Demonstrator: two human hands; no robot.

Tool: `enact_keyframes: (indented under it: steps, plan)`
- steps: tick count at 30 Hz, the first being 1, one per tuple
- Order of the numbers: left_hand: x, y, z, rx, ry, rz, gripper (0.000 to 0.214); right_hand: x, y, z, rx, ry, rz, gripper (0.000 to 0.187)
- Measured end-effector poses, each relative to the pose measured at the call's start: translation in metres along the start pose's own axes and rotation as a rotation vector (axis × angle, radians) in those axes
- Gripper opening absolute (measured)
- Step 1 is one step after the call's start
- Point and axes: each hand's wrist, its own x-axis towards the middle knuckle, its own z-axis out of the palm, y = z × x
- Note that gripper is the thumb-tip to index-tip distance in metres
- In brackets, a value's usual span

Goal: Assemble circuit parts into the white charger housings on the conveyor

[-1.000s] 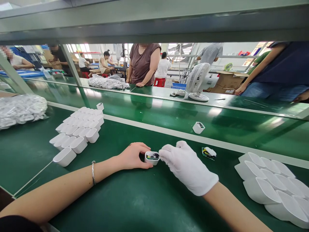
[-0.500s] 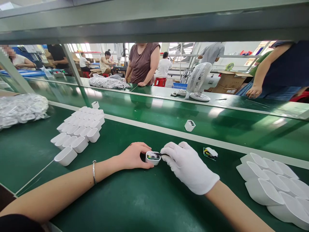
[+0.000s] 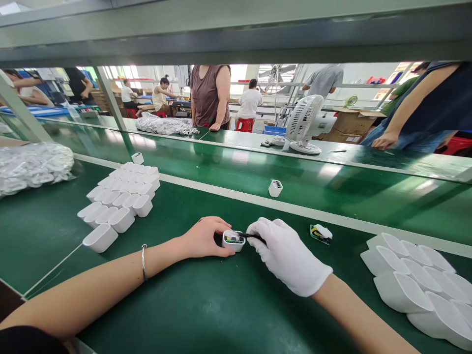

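Note:
My bare left hand grips a small white oval plastic housing between thumb and fingers, on the green work surface. Inside the housing shows a circuit board with yellow and black parts. In my white-gloved right hand are slim black tweezers, their tip reaching into the housing's open top. Right of the glove lies a loose circuit board with yellow parts and a white pad on it.
White empty housings stand in rows at left; more housings stand at right. Beyond a pale strip, a green conveyor carries a filled housing. A bagged pile lies far left. Across are a fan and several people.
The two housings on the conveyor have moved left. My right hand and the tweezers have shifted slightly, with more of the black handle showing. My left hand stays still around the housing.

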Motion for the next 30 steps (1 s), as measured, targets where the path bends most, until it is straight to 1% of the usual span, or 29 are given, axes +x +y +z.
enact_keyframes:
  steps: [3,8,11,15,20,24,30]
  plan:
    - [0.000,-0.001,0.000,-0.009,-0.003,0.003,0.015,0.000,0.002,0.001,0.020,-0.056,-0.002,0.015]
    - [0.000,-0.002,0.001,-0.005,-0.007,0.012,0.012,0.002,0.007,0.001,0.291,-0.161,-0.021,0.021]
    - [0.000,-0.002,0.001,0.001,-0.001,0.011,0.011,0.002,0.007,0.001,0.366,-0.184,-0.017,0.024]
    - [0.000,-0.001,0.001,-0.002,0.003,0.007,0.011,0.001,0.003,-0.002,0.346,-0.199,-0.054,0.037]
    - [0.000,-0.001,0.001,0.005,-0.001,0.005,0.012,-0.001,-0.005,-0.010,0.226,-0.209,-0.080,0.054]
    - [0.000,-0.002,0.001,0.013,0.004,0.002,0.012,-0.002,-0.008,-0.013,0.169,-0.211,-0.088,0.060]
    - [0.000,-0.002,0.001,0.019,0.009,0.005,0.014,-0.003,-0.007,-0.014,0.128,-0.280,-0.115,0.067]
